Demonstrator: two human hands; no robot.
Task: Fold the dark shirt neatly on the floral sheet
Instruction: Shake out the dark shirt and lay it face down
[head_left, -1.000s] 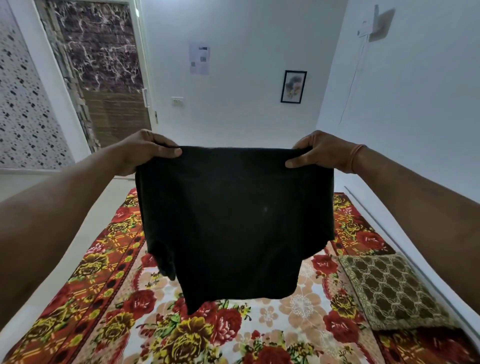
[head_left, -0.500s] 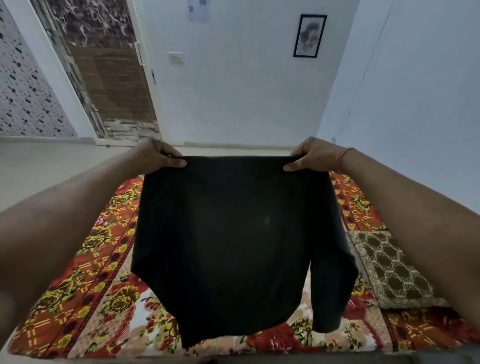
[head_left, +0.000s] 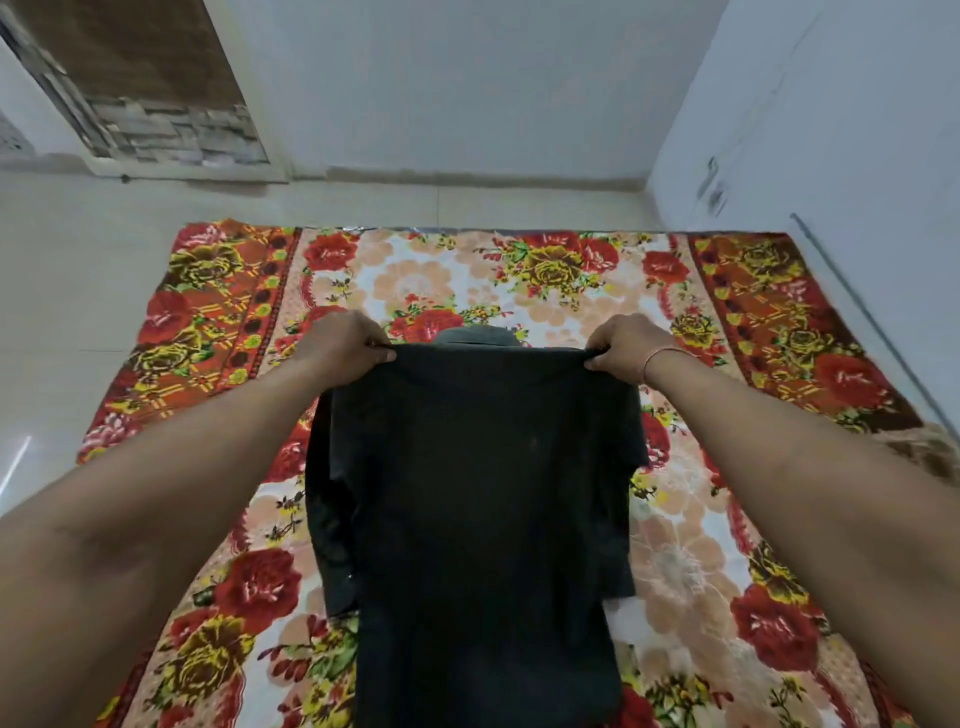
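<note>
**Dark shirt (head_left: 478, 493) held by its far edge over the floral sheet (head_left: 208, 322)**

The shirt was hung between both hands, with its long axis running from the hands back toward the person along the middle of the sheet. The far-left corner was pinched by the left hand (head_left: 345, 345) and the far-right corner by the right hand (head_left: 626, 348), both equally near, with the edge drawn taut between them. A grey collar (head_left: 478, 335) was noted just beyond that edge. Both arms were extended forward and downward. Contact of the lower part with the sheet could not be determined. Judged next: the edge would be lowered flat.
</note>
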